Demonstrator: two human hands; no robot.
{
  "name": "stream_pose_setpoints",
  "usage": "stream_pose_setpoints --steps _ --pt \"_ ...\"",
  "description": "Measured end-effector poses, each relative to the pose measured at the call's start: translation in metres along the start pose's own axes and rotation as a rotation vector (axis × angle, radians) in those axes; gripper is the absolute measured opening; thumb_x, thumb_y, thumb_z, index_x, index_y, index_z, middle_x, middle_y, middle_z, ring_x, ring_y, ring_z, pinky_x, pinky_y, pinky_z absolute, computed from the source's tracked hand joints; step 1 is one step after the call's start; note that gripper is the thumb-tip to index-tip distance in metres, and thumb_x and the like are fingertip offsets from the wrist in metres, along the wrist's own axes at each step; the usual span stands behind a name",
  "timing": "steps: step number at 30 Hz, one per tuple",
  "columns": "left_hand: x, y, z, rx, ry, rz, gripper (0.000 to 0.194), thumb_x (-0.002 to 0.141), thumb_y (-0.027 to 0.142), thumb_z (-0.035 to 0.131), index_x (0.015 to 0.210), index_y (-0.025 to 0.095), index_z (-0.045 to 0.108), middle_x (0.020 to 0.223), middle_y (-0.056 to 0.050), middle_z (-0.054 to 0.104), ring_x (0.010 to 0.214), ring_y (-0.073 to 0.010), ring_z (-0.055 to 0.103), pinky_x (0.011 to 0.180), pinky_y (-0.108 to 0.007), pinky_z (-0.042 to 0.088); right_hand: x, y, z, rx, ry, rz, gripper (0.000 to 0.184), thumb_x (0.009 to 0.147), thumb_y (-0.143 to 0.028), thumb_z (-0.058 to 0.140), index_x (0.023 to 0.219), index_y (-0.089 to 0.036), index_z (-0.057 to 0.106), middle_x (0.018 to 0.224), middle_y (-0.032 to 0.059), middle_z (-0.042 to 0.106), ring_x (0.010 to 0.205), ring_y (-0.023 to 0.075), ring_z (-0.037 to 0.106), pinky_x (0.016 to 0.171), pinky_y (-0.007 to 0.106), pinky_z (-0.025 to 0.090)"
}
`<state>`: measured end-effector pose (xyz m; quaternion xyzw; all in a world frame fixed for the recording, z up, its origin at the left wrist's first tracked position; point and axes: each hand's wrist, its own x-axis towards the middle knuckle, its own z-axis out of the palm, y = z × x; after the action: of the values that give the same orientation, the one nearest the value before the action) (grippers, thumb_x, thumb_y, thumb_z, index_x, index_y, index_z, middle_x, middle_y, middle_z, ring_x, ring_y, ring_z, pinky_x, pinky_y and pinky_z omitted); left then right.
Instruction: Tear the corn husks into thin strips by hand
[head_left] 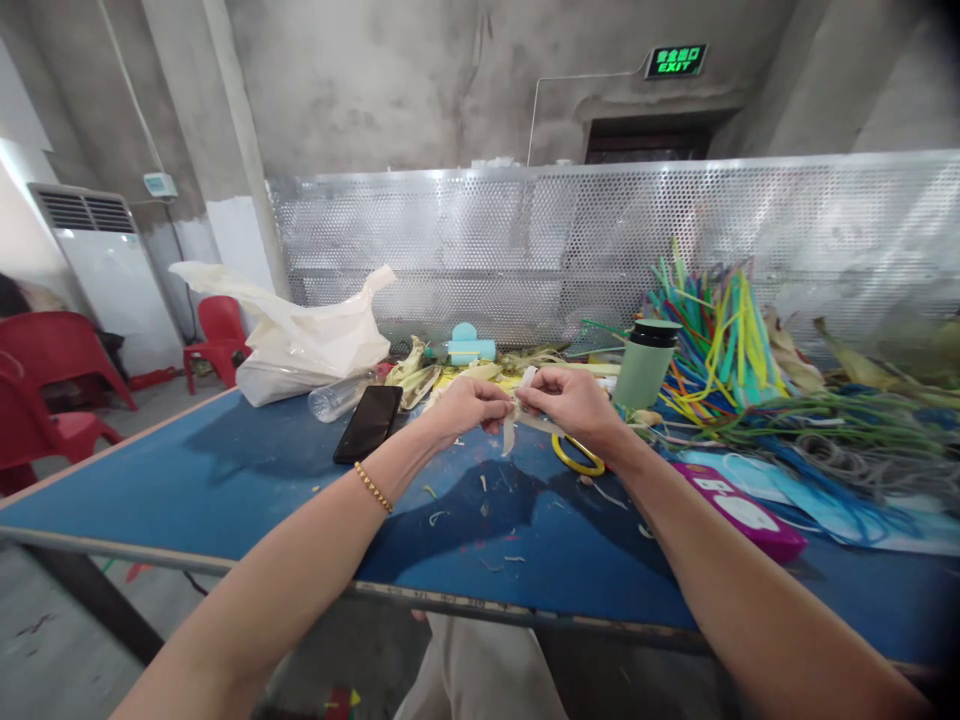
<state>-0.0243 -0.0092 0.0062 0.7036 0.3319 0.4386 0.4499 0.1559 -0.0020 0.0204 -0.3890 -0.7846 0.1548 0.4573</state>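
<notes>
Over the middle of the blue table [247, 500], my left hand [466, 405] and my right hand [576, 402] meet with fingertips nearly touching. Both are closed in a pinch on a thin pale strip [509, 436], which looks like dried corn husk. One end of it hangs below the fingers, and another pale bit pokes up by my right thumb. Just under my right wrist lies a yellow loop handle [579, 467], seemingly of scissors, partly hidden by the hand. Small pale scraps [437, 518] are scattered on the tabletop below my hands.
Left of my hands are a black phone [369, 424], a clear plastic bottle [337, 398] and a white plastic bag [307, 345]. To the right stand a green tumbler [646, 368], a purple box [739, 512] and bundled colourful strips [724, 335]. A perforated metal panel [480, 230] rises behind.
</notes>
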Motion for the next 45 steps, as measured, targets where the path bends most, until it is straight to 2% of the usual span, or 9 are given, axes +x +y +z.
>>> stream_pose_setpoints --steps 10,18,23,25,30,32,36,41,45 --pt "-0.001 0.001 -0.001 0.012 -0.028 0.006 0.012 0.072 0.02 0.066 0.069 0.009 0.067 0.056 -0.001 0.058 0.049 -0.0075 0.051 0.053 -0.022 0.041 0.0 0.001 0.002 0.207 -0.018 0.036 0.019 0.071 -0.033 0.066 0.069 -0.016 0.059 0.062 0.0011 0.061 0.057 0.0127 0.056 0.056 0.026 0.043" --pt "-0.003 0.001 -0.004 0.05 -0.125 0.008 0.014 0.072 0.024 0.068 0.068 0.01 0.068 0.058 -0.001 0.058 0.051 -0.0077 0.05 0.055 -0.023 0.041 -0.001 0.0 0.005 0.228 -0.06 0.055 0.021 0.069 -0.035 0.068 0.068 -0.017 0.056 0.059 0.0001 0.059 0.055 0.0132 0.055 0.055 0.027 0.043" --pt "-0.004 0.002 -0.003 0.045 -0.122 0.008 0.013 0.072 0.023 0.068 0.069 0.01 0.068 0.058 0.0 0.058 0.051 -0.0078 0.05 0.055 -0.023 0.041 0.0 0.001 0.006 0.2 -0.052 0.053 0.023 0.071 -0.039 0.065 0.07 -0.018 0.053 0.059 -0.0012 0.056 0.052 0.0122 0.051 0.053 0.026 0.041" --pt "-0.003 0.001 -0.002 0.028 -0.09 0.007 0.012 0.072 0.021 0.068 0.069 0.009 0.067 0.056 0.0 0.057 0.05 -0.0078 0.049 0.053 -0.023 0.04 0.001 0.003 0.005 0.144 -0.017 0.048 0.024 0.074 -0.041 0.063 0.071 -0.018 0.054 0.061 0.0003 0.058 0.053 0.0129 0.051 0.054 0.027 0.041" --pt "0.003 -0.005 -0.002 -0.082 0.104 0.029 0.016 0.075 0.019 0.066 0.063 0.009 0.064 0.053 0.0 0.055 0.048 -0.0071 0.047 0.052 -0.023 0.038 0.002 0.0 0.0 -0.197 0.269 -0.026 0.026 0.08 -0.04 0.056 0.072 -0.017 0.061 0.065 0.0041 0.062 0.058 0.0146 0.051 0.058 0.028 0.038" --pt "0.005 -0.009 -0.003 -0.163 0.158 0.023 0.015 0.075 0.019 0.066 0.064 0.008 0.065 0.055 -0.001 0.057 0.049 -0.0076 0.049 0.054 -0.024 0.04 0.0 -0.003 0.001 -0.263 0.225 -0.049 0.031 0.083 -0.041 0.054 0.065 -0.017 0.062 0.06 0.0035 0.06 0.056 0.0143 0.05 0.056 0.028 0.035" --pt "0.007 -0.013 -0.003 -0.312 0.19 -0.005 0.011 0.073 0.017 0.07 0.069 0.007 0.067 0.06 -0.003 0.061 0.054 -0.0088 0.054 0.061 -0.025 0.045 -0.005 -0.004 0.009 -0.294 0.024 -0.054 0.043 0.084 -0.046 0.054 0.053 -0.017 0.06 0.048 0.0007 0.051 0.05 0.0124 0.043 0.051 0.028 0.029" --pt "0.007 -0.016 0.0 -0.344 0.139 0.0 0.01 0.071 0.016 0.072 0.074 0.007 0.07 0.067 -0.005 0.066 0.059 -0.0094 0.057 0.064 -0.025 0.046 -0.005 0.007 0.017 -0.061 -0.016 0.004 0.038 0.078 -0.049 0.062 0.059 -0.016 0.064 0.051 0.0008 0.055 0.051 0.0126 0.046 0.049 0.026 0.031" --pt "0.008 -0.017 0.001 -0.353 0.152 -0.002 0.008 0.072 0.015 0.071 0.072 0.007 0.069 0.066 -0.005 0.065 0.058 -0.0099 0.058 0.064 -0.026 0.046 -0.004 0.011 0.019 0.067 -0.007 0.048 0.036 0.072 -0.05 0.068 0.062 -0.016 0.064 0.053 0.0005 0.057 0.049 0.0116 0.045 0.047 0.025 0.031"
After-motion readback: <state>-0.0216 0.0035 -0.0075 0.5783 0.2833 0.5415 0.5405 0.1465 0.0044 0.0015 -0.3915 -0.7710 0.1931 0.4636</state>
